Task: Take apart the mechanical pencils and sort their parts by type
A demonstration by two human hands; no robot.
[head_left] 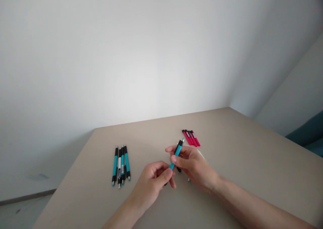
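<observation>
Both hands grip one teal pen [178, 151] with a black top, held tilted above the beige table [239, 161]. My left hand [152, 183] pinches its lower end between thumb and fingers. My right hand [193, 165] is closed round its middle. A white piece [201, 154] pokes out behind my right hand, partly hidden.
A row of several teal-and-black pens [121, 165] lies to the left of my hands. A small bunch of red pens [191, 137] lies just beyond my right hand. The table's far edge meets a white wall; a teal seat [309, 134] shows at the right.
</observation>
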